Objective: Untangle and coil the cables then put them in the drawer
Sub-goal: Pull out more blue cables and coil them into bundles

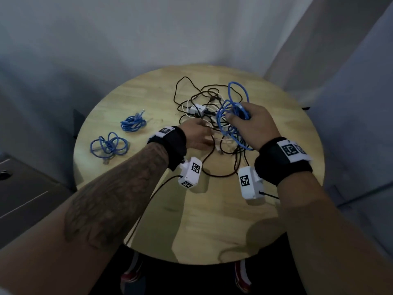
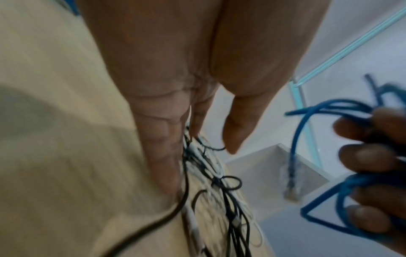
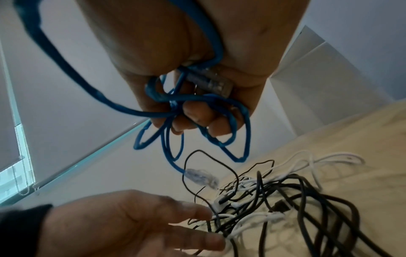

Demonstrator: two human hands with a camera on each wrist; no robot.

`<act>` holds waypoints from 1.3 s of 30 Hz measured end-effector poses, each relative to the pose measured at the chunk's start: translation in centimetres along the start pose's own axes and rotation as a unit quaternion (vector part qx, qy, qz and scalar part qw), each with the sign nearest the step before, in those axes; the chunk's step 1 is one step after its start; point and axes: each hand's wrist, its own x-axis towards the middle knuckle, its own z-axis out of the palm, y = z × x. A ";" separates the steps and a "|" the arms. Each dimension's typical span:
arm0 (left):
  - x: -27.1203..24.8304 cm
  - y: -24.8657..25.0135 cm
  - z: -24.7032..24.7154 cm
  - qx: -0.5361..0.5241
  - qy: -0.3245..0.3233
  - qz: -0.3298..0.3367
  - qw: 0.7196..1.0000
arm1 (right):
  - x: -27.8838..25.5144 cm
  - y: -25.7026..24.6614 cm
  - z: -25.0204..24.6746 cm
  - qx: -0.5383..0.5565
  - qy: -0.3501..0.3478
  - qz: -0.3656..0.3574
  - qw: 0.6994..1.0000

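My right hand (image 1: 247, 120) grips a bundle of blue network cable (image 1: 232, 116) above the round wooden table (image 1: 148, 99); its loops hang from my curled fingers (image 3: 197, 118) and a clear plug (image 3: 201, 177) dangles free. Under it lies a tangle of black and white cables (image 1: 204, 107) with a small white adapter (image 1: 196, 109). My left hand (image 1: 198, 135) reaches into the tangle's near left side, fingers straight (image 2: 162, 156) and touching the cords (image 2: 211, 173). Two coiled blue cables (image 1: 133, 123) (image 1: 109, 145) lie on the table's left part.
A dark drawer cabinet (image 1: 23, 188) stands low at the left beside the table. Grey walls close in behind and to the right. The table's near half (image 1: 212, 220) shows bare wood, crossed only by the wrist cameras' black leads.
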 end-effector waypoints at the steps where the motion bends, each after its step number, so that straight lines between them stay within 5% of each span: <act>1: -0.7 0.2 -0.4 0.043 -0.004 0.003 0.999 | 0.0 0.0 0.0 0.002 -0.004 0.005 1.000; 3: -2.0 0.3 -1.3 0.115 0.003 0.031 0.993 | -0.1 -0.2 0.2 0.017 -0.009 0.017 1.000; 9: -5.7 -2.6 -2.8 -0.061 -0.042 0.138 0.988 | -1.5 -1.3 1.6 0.140 -0.111 0.096 0.979; 13: -6.6 -4.2 -4.7 -0.103 0.053 0.155 0.981 | -2.6 -0.8 0.9 -0.031 -0.152 0.070 0.985; 15: -7.0 -4.3 -5.5 -0.125 0.098 0.147 0.976 | -2.8 -0.1 0.4 -0.178 -0.184 0.065 0.965; 18: -7.5 -3.8 -6.4 -0.141 0.130 0.128 0.973 | -3.6 0.1 -0.2 -0.252 -0.211 0.094 0.940; 27: -8.2 -3.1 -7.3 -0.102 0.100 0.144 0.979 | -4.9 -2.4 1.5 -0.335 -0.029 -0.083 0.938; 32: -9.0 -1.9 -5.9 -0.179 -0.036 0.119 0.976 | -5.2 -3.1 4.6 -0.155 -0.086 -0.140 0.974; 36: -9.2 -1.2 -5.5 -0.229 -0.070 0.148 0.959 | -4.9 -3.5 6.7 0.154 -0.169 -0.031 0.973; 39: -9.1 -1.0 -6.1 -0.204 -0.066 0.155 0.964 | -4.2 -3.3 6.4 0.210 -0.114 -0.018 0.971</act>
